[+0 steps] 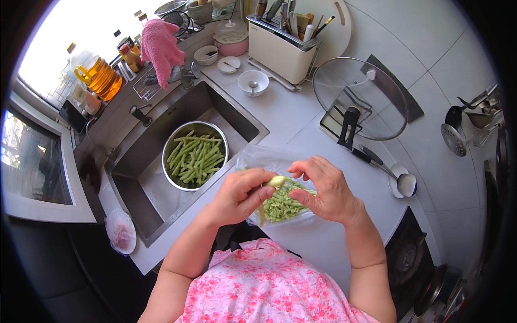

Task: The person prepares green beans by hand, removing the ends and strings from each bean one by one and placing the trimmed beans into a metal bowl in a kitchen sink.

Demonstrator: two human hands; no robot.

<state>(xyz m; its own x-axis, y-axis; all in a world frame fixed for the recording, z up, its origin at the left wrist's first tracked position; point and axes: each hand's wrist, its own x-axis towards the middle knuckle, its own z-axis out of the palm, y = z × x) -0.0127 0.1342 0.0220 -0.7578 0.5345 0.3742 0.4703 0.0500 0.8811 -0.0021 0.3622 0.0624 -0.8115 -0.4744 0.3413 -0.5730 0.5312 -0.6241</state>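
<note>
My left hand (244,196) pinches a pale green bean pod (277,181) between thumb and fingers, its end pointing towards my right hand. Below the left thumb hangs a thin pale strip (261,215), partly blurred. Thumb and fingers apart, my right hand (325,191) hovers beside the pod's tip with nothing visible in its grasp. Under both hands, a clear plastic bag (258,155) lies spread on the white counter, holding a heap of short green trimmings (282,208). A steel bowl (164,163) full of long green bean pods (198,157) stands in the sink to the left.
The sink (133,177) has a faucet draped with a pink cloth (161,48). Behind are a white bowl with a spoon (253,82) and a cream utensil holder (278,52). At right stand a glass lid (359,97), a ladle (406,185) and a black stove (408,250).
</note>
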